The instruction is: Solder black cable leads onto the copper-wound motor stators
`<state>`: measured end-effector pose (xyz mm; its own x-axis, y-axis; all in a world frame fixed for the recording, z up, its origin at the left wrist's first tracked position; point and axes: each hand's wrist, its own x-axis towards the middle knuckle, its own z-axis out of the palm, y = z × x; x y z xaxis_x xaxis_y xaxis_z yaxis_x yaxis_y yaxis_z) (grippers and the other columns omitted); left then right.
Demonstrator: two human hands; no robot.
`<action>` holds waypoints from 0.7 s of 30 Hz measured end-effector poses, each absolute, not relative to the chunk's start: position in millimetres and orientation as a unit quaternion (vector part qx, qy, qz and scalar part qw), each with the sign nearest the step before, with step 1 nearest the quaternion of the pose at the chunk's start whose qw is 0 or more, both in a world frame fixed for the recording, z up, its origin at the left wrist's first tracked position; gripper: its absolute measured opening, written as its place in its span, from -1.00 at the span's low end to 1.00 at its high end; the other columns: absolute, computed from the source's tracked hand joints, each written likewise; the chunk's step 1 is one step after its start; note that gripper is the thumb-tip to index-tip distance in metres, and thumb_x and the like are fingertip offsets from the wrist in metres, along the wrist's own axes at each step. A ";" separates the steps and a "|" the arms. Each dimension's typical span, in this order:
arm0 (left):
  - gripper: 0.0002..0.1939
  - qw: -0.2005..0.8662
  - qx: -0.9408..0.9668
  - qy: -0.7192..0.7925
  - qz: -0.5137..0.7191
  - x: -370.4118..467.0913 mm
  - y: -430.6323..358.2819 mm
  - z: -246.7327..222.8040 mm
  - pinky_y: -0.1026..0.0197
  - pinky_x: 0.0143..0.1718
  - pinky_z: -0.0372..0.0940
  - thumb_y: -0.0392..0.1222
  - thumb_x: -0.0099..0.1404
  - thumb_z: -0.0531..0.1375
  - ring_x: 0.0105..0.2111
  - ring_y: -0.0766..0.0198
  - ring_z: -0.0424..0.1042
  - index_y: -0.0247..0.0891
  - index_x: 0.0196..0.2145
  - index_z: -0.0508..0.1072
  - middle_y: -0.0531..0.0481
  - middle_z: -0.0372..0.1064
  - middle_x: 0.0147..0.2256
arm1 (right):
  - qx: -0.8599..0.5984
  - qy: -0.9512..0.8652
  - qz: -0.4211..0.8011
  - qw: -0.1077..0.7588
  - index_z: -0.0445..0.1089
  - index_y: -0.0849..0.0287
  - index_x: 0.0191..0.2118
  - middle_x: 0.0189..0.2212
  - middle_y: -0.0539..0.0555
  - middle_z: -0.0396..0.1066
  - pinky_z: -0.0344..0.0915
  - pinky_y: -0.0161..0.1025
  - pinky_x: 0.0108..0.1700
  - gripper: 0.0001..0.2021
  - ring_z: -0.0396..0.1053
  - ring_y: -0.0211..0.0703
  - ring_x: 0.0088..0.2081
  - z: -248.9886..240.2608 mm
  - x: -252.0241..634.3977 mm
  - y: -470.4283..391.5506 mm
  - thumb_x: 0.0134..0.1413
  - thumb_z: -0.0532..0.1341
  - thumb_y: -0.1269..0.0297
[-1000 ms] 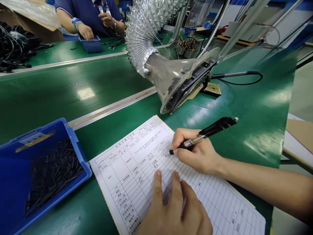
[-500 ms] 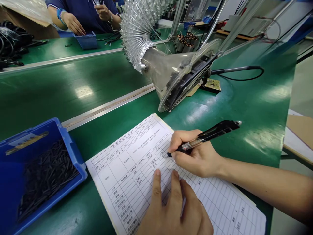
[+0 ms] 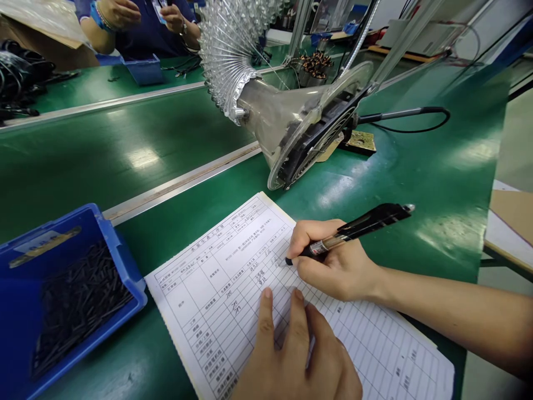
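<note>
A white printed form (image 3: 216,289) with a ruled table lies on the green table in front of me. My right hand (image 3: 333,264) grips a black pen (image 3: 358,225), and the pen tip touches the sheet in an upper row of the table. My left hand (image 3: 295,361) rests flat on the paper below, fingers together, pressing the sheet down. Some handwritten marks sit just left of the pen tip.
A blue bin (image 3: 116,253) of small black parts stands at my left. A silver flexible duct with a clear funnel hood (image 3: 287,119) rests behind the form. A black cable (image 3: 412,114) runs to the right. Another person's hands (image 3: 120,11) work over a small blue tray (image 3: 145,69) across the conveyor.
My hands and the pen stay nearly still on the form. The person across the conveyor has lifted a hand up from the small blue tray.
</note>
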<state>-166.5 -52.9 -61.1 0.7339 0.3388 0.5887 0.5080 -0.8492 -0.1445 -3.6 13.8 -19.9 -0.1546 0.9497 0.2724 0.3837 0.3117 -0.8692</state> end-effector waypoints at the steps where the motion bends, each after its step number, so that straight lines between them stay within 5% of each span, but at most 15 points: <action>1: -0.93 0.153 -0.923 -0.227 -0.269 -167.2 -52.9 -60.5 -0.27 -0.01 0.35 -0.27 0.27 0.15 -0.08 -0.07 0.44 -0.26 -0.25 0.38 -0.07 0.49 -0.18 | -0.489 -0.685 0.328 0.430 0.26 0.17 -0.57 -0.66 -0.08 0.25 0.04 -0.38 -0.61 -0.91 0.10 -0.36 -0.63 -20.0 -3.5 13.7 -0.22 0.11 0.49; 16: -0.89 0.130 -0.915 -0.233 -0.304 -165.3 -49.6 -59.3 -0.24 -0.03 0.34 -0.36 0.26 0.09 -0.12 -0.06 0.46 -0.26 -0.30 0.40 -0.05 0.50 -0.23 | -0.500 -0.686 0.308 0.430 0.26 0.16 -0.55 -0.65 -0.07 0.26 0.08 -0.37 -0.60 -0.91 0.14 -0.33 -0.63 -20.5 -2.7 15.5 -0.18 0.11 0.48; 21: -0.90 0.161 -0.914 -0.244 -0.283 -163.9 -57.0 -59.0 -0.17 -0.07 0.40 -0.23 0.29 0.12 -0.12 0.02 0.47 -0.16 -0.28 0.44 0.04 0.51 -0.20 | -0.476 -0.705 0.267 0.453 0.34 0.13 -0.53 -0.62 0.01 0.34 0.13 -0.31 -0.57 -0.88 0.25 -0.24 -0.59 -23.2 5.7 8.0 -0.10 0.20 0.48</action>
